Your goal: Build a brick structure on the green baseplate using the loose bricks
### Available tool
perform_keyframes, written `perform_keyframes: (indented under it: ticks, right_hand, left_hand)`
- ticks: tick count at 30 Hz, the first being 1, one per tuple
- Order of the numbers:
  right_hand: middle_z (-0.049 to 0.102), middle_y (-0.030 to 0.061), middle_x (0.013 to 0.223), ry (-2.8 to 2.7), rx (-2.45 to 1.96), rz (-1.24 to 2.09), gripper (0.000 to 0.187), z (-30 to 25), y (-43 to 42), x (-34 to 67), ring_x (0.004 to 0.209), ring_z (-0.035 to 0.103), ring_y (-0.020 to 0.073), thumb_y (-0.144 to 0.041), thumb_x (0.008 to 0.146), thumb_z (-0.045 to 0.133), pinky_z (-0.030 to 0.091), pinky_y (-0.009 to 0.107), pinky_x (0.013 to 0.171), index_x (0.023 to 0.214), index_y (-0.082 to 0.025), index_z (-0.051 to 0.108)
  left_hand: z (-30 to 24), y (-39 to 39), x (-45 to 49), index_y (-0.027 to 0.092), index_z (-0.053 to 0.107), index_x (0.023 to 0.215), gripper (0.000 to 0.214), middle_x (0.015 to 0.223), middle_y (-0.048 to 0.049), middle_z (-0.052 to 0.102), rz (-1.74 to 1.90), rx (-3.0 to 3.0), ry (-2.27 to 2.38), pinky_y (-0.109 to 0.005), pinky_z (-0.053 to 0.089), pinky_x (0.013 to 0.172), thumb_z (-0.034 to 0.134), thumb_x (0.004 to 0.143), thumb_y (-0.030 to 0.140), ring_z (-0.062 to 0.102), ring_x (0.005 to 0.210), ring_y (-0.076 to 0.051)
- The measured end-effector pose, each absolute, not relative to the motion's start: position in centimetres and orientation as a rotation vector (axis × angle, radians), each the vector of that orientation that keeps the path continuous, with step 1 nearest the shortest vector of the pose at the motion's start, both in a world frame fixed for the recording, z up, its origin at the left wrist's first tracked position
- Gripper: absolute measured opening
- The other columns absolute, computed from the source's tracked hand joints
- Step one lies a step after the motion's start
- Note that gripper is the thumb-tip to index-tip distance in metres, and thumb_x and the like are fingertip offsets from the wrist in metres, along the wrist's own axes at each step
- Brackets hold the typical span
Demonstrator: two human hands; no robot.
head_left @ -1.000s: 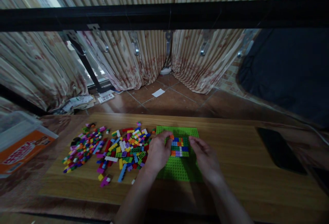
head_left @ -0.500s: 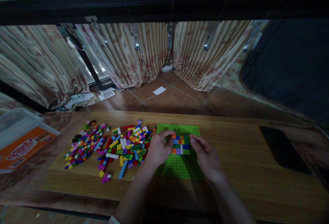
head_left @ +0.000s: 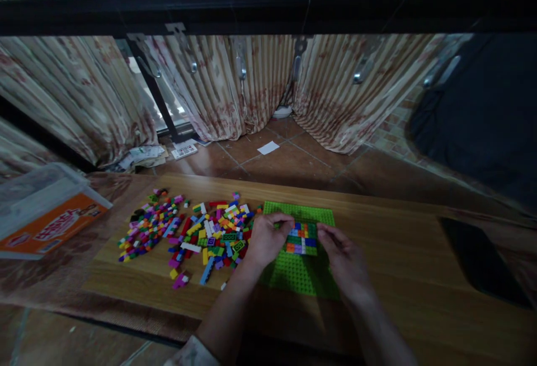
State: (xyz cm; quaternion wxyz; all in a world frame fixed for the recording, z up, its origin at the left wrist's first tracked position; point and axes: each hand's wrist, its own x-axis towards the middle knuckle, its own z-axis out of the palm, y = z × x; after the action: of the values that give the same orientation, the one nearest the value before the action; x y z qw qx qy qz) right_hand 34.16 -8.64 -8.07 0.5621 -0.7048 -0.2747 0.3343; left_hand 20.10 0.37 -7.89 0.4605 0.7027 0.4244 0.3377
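Both my hands sit on the green baseplate (head_left: 300, 279), with the multicoloured brick patch (head_left: 302, 238) squarely between them on the worktop (head_left: 398, 254). My left hand (head_left: 268, 241) curls at its upper-left corner, the nearer one; whether it pinches a brick I cannot tell. My right hand (head_left: 342, 255) lies loose, fingertips touching the right edge. Loose bricks (head_left: 201, 234) lie just left.

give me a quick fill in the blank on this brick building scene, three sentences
1. The left hand and right hand flank a patch of bricks built on a ____ baseplate.
2. The loose bricks lie to the ____ of the baseplate.
3. On the table, the dark phone lies to the ____ of the hands.
Missing words: green; left; right.
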Motion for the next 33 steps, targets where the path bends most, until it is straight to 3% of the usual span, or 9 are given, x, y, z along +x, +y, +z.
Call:
perform_keyframes:
  ticks: [13, 17, 24, 29, 33]
  right_hand:
    - [0.073, 0.0100, 0.106, -0.695, -1.715, 0.785, 0.046, -8.6, -8.5, 34.0, 0.098, 0.067, 0.0263, -0.050, 0.072, 0.066, 0.050, 0.042, 0.088, 0.105, -0.018, 0.069]
    - [0.072, 0.0104, 0.109, -0.734, -1.760, 0.766, 0.049, -8.4, -8.6, 34.0, 0.103, 0.065, 0.0271, -0.052, 0.071, 0.065, 0.048, 0.041, 0.091, 0.106, -0.018, 0.069]
    - [0.070, 0.0091, 0.114, -0.785, -1.974, 0.748, 0.056, -8.1, -9.0, 34.8, 0.108, 0.062, 0.0308, -0.059, 0.072, 0.061, 0.043, 0.047, 0.096, 0.113, -0.022, 0.069]
    - [0.070, 0.0118, 0.113, -0.728, -2.041, 0.564, 0.049, -6.4, -8.8, 34.0, 0.106, 0.062, 0.0341, -0.053, 0.074, 0.061, 0.043, 0.051, 0.094, 0.108, -0.019, 0.071]
    - [0.071, 0.0104, 0.110, -0.696, -2.011, 0.434, 0.042, -5.2, -8.5, 32.2, 0.104, 0.063, 0.0322, -0.048, 0.076, 0.060, 0.044, 0.049, 0.096, 0.105, -0.019, 0.071]
  left_hand:
    - [-7.4, 0.5, 21.1, 0.015, 0.076, 0.079, 0.018, 0.075, -0.0027, 0.073, 0.830, 1.551, 1.114, -0.025, 0.050, 0.066, 0.059, 0.074, 0.011, 0.066, 0.070, -0.016]
    - [-7.5, 0.4, 21.2, 0.014, 0.075, 0.083, 0.020, 0.081, -0.0046, 0.075, 0.850, 1.507, 1.134, -0.027, 0.054, 0.073, 0.059, 0.073, 0.008, 0.068, 0.075, -0.017]
    - [-7.8, -1.2, 21.8, 0.016, 0.066, 0.116, 0.043, 0.096, -0.0072, 0.074, 0.953, 1.465, 1.215, -0.035, 0.056, 0.084, 0.057, 0.075, 0.010, 0.069, 0.085, -0.020]
    - [-6.3, -3.3, 21.4, 0.017, 0.060, 0.124, 0.042, 0.118, -0.0116, 0.066, 1.074, 1.509, 1.324, -0.043, 0.047, 0.101, 0.058, 0.082, 0.021, 0.060, 0.112, -0.027]
    - [-4.8, -4.8, 20.2, 0.019, 0.057, 0.125, 0.036, 0.122, -0.0100, 0.063, 1.338, 1.400, 1.298, -0.039, 0.045, 0.103, 0.052, 0.090, 0.022, 0.057, 0.116, -0.022]
